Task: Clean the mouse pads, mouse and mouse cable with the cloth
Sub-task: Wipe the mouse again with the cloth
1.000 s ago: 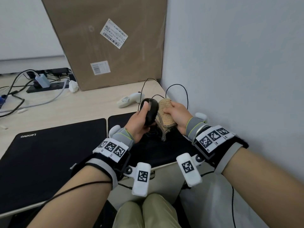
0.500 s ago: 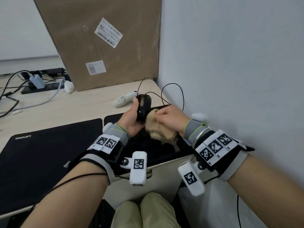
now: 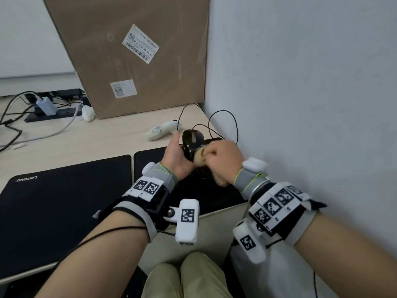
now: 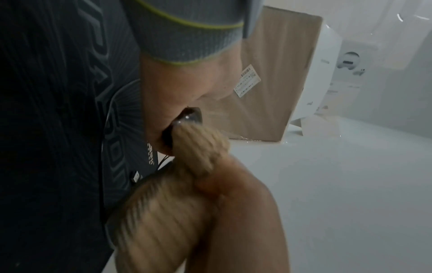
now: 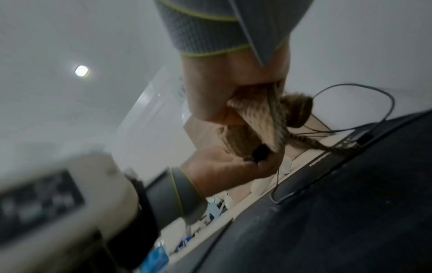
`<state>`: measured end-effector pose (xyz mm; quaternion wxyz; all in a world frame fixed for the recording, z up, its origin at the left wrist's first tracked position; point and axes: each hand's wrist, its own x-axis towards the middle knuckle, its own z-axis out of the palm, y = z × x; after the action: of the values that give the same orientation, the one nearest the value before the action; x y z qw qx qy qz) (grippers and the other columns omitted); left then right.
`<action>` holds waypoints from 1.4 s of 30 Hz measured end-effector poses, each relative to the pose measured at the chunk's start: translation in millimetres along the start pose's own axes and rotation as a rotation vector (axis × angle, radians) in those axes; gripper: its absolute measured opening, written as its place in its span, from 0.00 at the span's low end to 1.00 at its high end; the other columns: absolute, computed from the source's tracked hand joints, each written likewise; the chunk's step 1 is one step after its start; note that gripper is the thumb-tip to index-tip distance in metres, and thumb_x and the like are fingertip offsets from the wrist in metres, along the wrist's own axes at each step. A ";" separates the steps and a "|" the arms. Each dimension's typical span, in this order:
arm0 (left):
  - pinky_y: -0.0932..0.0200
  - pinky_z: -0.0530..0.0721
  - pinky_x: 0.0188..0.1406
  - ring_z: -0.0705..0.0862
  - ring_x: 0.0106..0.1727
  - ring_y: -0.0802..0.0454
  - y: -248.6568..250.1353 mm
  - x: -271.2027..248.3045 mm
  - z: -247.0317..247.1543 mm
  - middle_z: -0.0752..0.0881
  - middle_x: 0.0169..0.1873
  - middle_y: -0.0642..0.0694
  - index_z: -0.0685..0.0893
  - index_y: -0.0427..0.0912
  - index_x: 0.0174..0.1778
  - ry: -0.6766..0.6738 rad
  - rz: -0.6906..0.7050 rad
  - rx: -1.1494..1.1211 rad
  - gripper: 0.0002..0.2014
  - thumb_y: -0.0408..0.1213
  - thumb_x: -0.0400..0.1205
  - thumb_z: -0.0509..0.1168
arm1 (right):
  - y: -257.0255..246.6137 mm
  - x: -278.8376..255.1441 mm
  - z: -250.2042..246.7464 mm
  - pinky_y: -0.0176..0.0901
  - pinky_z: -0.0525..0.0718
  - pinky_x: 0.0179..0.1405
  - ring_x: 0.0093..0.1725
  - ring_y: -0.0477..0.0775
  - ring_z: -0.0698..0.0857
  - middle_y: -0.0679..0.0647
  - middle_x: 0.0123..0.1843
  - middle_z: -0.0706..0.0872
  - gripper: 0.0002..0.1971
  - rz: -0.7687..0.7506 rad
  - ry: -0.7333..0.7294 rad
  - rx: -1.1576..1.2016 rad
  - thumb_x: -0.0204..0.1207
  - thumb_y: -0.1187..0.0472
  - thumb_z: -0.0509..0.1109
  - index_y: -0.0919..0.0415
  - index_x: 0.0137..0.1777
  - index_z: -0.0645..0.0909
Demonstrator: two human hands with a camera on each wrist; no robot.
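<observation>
My left hand (image 3: pixel 176 154) holds the black mouse (image 3: pixel 191 140) lifted above the smaller right mouse pad (image 3: pixel 150 158), thumb along its left side. My right hand (image 3: pixel 223 158) grips a bunched beige cloth (image 3: pixel 200 158) and presses it against the mouse's near end. In the left wrist view the cloth (image 4: pixel 198 146) covers most of the mouse (image 4: pixel 190 116). The right wrist view shows the cloth (image 5: pixel 254 127) squeezed in my palm. The thin black mouse cable (image 3: pixel 223 123) loops behind, by the wall. The large Lenovo pad (image 3: pixel 53 203) lies to the left.
A big cardboard box (image 3: pixel 137 52) stands at the back of the desk (image 3: pixel 86 143). A white controller (image 3: pixel 163 130) lies just behind the mouse. A power strip with plugs and cables (image 3: pixel 49 108) sits back left. The grey wall (image 3: pixel 300 104) runs close on the right.
My right hand has drawn the cloth from the far side of the mouse down toward its near end. The left hand keeps its hold, and the mouse's top now shows.
</observation>
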<state>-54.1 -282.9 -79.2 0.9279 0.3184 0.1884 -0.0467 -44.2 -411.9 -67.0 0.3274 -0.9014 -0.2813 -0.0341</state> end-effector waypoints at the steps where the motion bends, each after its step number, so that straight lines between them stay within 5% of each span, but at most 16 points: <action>1: 0.52 0.84 0.47 0.82 0.49 0.45 0.9 0.7 -0.1 0.82 0.54 0.43 0.78 0.45 0.55 0.055 0.012 0.043 0.20 0.57 0.85 0.51 | 5.1 4.0 -6.9 0.47 0.80 0.41 0.38 0.60 0.78 0.59 0.29 0.80 0.11 0.137 0.057 0.042 0.68 0.63 0.61 0.69 0.31 0.82; 4: 0.53 0.81 0.42 0.81 0.44 0.48 2.3 2.5 -2.1 0.83 0.46 0.44 0.78 0.47 0.53 0.217 0.011 0.252 0.09 0.46 0.84 0.57 | 26.3 11.2 -24.3 0.46 0.66 0.28 0.34 0.56 0.69 0.54 0.22 0.67 0.18 0.439 0.197 0.201 0.72 0.67 0.61 0.60 0.20 0.66; 8: 0.57 0.79 0.35 0.82 0.41 0.50 -4.1 8.8 4.2 0.85 0.47 0.43 0.79 0.43 0.63 0.318 -0.008 0.391 0.14 0.43 0.85 0.57 | 45.7 16.9 -27.3 0.44 0.67 0.32 0.34 0.53 0.68 0.55 0.25 0.68 0.16 0.544 0.177 0.354 0.66 0.66 0.60 0.56 0.20 0.63; 11: 0.54 0.79 0.48 0.81 0.47 0.48 -12.8 17.7 13.7 0.82 0.46 0.44 0.77 0.41 0.67 0.332 0.007 0.471 0.15 0.40 0.86 0.58 | 52.5 15.8 -23.9 0.45 0.67 0.34 0.34 0.52 0.68 0.57 0.28 0.68 0.13 0.570 0.162 0.383 0.63 0.66 0.59 0.54 0.20 0.65; 17: 0.55 0.77 0.50 0.79 0.58 0.45 -22.3 36.3 22.6 0.81 0.66 0.40 0.74 0.38 0.71 0.365 0.019 0.725 0.18 0.38 0.85 0.59 | 53.9 12.6 -23.3 0.46 0.62 0.32 0.33 0.53 0.64 0.53 0.25 0.63 0.16 0.529 0.173 0.391 0.64 0.69 0.61 0.54 0.20 0.63; 20: 0.56 0.79 0.56 0.82 0.63 0.41 -16.5 41.4 21.1 0.81 0.65 0.39 0.76 0.33 0.69 0.416 0.064 0.926 0.19 0.37 0.84 0.61 | 55.2 11.8 -24.4 0.47 0.60 0.32 0.33 0.54 0.63 0.51 0.23 0.61 0.18 0.503 0.186 0.400 0.65 0.69 0.61 0.54 0.18 0.61; 25: 0.55 0.84 0.56 0.84 0.61 0.37 -1.2 36.8 8.9 0.84 0.61 0.36 0.81 0.33 0.64 0.443 0.084 1.246 0.20 0.39 0.77 0.68 | 44.8 13.4 -29.2 0.45 0.67 0.34 0.33 0.53 0.70 0.57 0.30 0.70 0.08 0.453 0.158 0.458 0.65 0.67 0.61 0.57 0.28 0.77; 27: 0.55 0.87 0.47 0.85 0.58 0.39 7.9 34.0 7.5 0.84 0.60 0.36 0.82 0.36 0.62 0.408 0.148 1.179 0.23 0.42 0.73 0.70 | 34.8 16.3 -35.6 0.44 0.68 0.36 0.35 0.53 0.71 0.57 0.33 0.72 0.08 0.418 0.119 0.503 0.67 0.69 0.61 0.61 0.33 0.80; 29: 0.61 0.79 0.40 0.82 0.61 0.45 20.6 18.3 12.5 0.82 0.62 0.42 0.82 0.43 0.60 0.243 0.216 1.047 0.16 0.45 0.78 0.68 | 21.0 20.8 -42.3 0.44 0.68 0.37 0.37 0.53 0.72 0.58 0.35 0.73 0.07 0.363 0.043 0.539 0.68 0.71 0.61 0.67 0.37 0.81; 32: 0.61 0.76 0.50 0.81 0.52 0.55 44.9 -23.4 21.0 0.84 0.49 0.53 0.82 0.51 0.49 -0.098 0.184 0.982 0.08 0.48 0.85 0.59 | -7.7 27.8 -49.4 0.42 0.75 0.41 0.40 0.53 0.77 0.60 0.39 0.78 0.10 0.254 -0.135 0.620 0.71 0.76 0.61 0.69 0.42 0.83; 34: 0.58 0.75 0.53 0.81 0.46 0.57 64.7 -44.9 15.3 0.86 0.42 0.56 0.83 0.50 0.49 -0.193 0.176 1.098 0.07 0.46 0.84 0.61 | -29.9 35.4 -46.5 0.41 0.82 0.43 0.40 0.52 0.81 0.59 0.40 0.82 0.12 0.186 -0.267 0.713 0.72 0.78 0.61 0.65 0.44 0.83; 38: 0.60 0.80 0.41 0.82 0.38 0.54 100.9 -73.2 -7.1 0.84 0.41 0.44 0.82 0.33 0.59 -0.091 0.286 1.276 0.17 0.39 0.77 0.70 | -72.9 54.0 -29.1 0.39 0.84 0.35 0.35 0.49 0.82 0.56 0.38 0.81 0.14 0.193 -0.269 0.772 0.71 0.79 0.68 0.58 0.42 0.78; 42: 0.70 0.79 0.20 0.83 0.24 0.62 136.4 -95.3 -37.6 0.85 0.29 0.51 0.82 0.38 0.51 -0.011 0.368 1.152 0.05 0.31 0.84 0.61 | -108.3 69.1 -2.4 0.39 0.84 0.33 0.41 0.50 0.84 0.53 0.43 0.83 0.16 0.214 -0.425 0.697 0.71 0.72 0.74 0.58 0.55 0.76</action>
<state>-126.1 -155.0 7.8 0.6001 0.7966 0.0700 0.0185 -43.2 -311.9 13.7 0.5491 -0.7479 -0.2421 0.2837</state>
